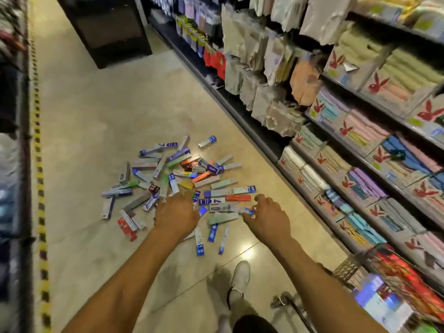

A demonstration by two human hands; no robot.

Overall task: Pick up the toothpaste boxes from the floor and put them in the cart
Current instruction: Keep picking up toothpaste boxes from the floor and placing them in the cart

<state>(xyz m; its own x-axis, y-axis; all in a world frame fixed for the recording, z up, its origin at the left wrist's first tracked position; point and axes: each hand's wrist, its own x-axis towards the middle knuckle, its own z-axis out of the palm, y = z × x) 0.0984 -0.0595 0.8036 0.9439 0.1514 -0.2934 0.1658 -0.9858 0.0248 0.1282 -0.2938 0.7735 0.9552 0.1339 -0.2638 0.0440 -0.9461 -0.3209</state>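
Note:
Several toothpaste boxes (182,181) lie scattered in a loose pile on the beige floor in the middle of the aisle. My left hand (176,216) reaches over the near side of the pile, fingers spread downward, holding nothing that I can see. My right hand (269,216) is over the pile's right edge, its fingers curled around the end of a blue and white box (245,209). The wire cart (389,292) stands at the lower right with several boxes inside.
Shelves of boxed towels (374,150) and hanging packets (262,75) line the right side. A dark display unit (108,32) stands at the far end. A yellow-black stripe (39,179) runs along the left shelf base. My white shoe (240,277) is below the pile.

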